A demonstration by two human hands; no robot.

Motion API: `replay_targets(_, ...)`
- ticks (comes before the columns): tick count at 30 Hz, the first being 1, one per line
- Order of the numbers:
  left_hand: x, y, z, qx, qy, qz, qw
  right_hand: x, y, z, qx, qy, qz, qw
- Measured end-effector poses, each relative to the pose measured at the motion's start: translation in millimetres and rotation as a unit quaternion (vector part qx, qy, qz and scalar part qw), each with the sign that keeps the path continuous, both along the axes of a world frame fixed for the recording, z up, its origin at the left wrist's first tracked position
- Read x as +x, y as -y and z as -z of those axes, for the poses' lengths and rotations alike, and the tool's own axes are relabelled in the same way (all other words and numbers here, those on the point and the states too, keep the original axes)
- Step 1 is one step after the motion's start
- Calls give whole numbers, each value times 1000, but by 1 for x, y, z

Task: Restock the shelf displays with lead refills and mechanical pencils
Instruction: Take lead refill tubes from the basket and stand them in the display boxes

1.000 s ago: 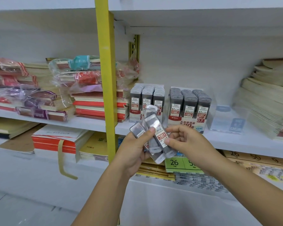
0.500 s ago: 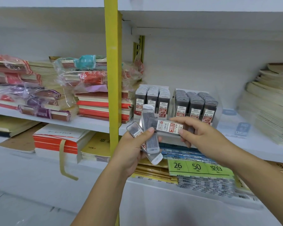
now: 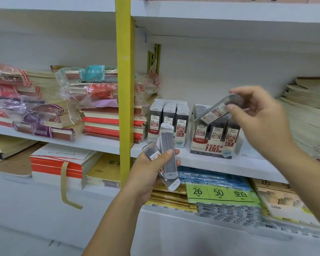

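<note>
Clear-plastic-wrapped exercise-book bundles (image 3: 35, 111): far left on the white shelf (image 3: 100, 143), stacked flat; other stock, no part of this restock.

Yellow upright (image 3: 125, 89): divides the two bays.

Display box marked 0.5 (image 3: 168, 124): just right of the upright; three rows of lead-refill cases standing on end, labels forward; rows look full at the front.

Left hand (image 3: 148, 176): held before the shelf edge, below the 0.5 box; grip clamped round a fan of spare refill cases (image 3: 167, 154), thumb across their faces; judged a reserve kept close so the other hand can draw from it.

Display box marked 0.7 (image 3: 213, 145): beside the first, a small gap between; three rows of cases; how full the rear stands cannot be told.

Green-labelled packs (image 3: 220, 193): lower shelf, lying flat beneath the 0.7 box.

Right hand (image 3: 262, 122): raised over the 0.7 box; grip pinched on a single refill case (image 3: 217, 110) at its upper end; case tilted, labelled end down toward the rows, not yet seated; blurred, its size marking unreadable; the angle suggests it is being fed into a slot, which row uncertain.

Cream notebooks (image 3: 307, 117): far right, piled in a slanting heap.
</note>
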State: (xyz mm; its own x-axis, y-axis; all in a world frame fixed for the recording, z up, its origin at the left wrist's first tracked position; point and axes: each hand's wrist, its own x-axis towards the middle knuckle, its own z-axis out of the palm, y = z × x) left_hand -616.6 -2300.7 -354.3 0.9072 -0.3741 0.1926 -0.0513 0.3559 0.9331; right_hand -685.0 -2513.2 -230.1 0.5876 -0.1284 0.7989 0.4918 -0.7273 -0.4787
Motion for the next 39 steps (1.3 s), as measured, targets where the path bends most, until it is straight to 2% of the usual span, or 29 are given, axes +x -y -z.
replay_targets(3,1,2,0,1,1,1,1000,10,6,-18,-148,41,53,987)
replay_targets(6,2,3,0,0,1,3,1000,26,6,-19,-236,-16,69,969)
replay_targets(13,1,2,-1,6,0,5,1000,49,12,-12,-269,-64,116,954)
replay_targets(16,0,2,-2,5,3,11,1000,51,13,-1,-305,-105,129,938)
replay_targets(18,-2,2,-3,1,5,15,1000,51,10,9,-345,-142,157,914)
replay_targets(20,-3,2,-4,-1,5,19,1000,46,6,15,-369,-128,196,899)
replay_targets(21,-4,2,-5,-2,5,22,1000,41,3,18,-367,-97,200,904)
replay_targets(23,-7,3,-7,-8,7,30,1000,29,-9,28,-287,-59,137,946)
replay_targets(25,-9,4,-8,-13,13,33,999,16,-30,40,-106,-136,-2,985)
replay_targets(27,-12,5,-9,-6,23,43,999,14,-44,50,61,-221,-107,967)
replay_targets(28,-14,5,-9,1,27,48,998,16,-45,55,101,-233,-129,959)
replay_targets(33,-16,3,-6,21,12,68,997,16,-40,59,202,-228,-184,934)
replay_targets(39,-13,2,-2,51,-5,64,997,14,-33,59,195,-224,-185,937)
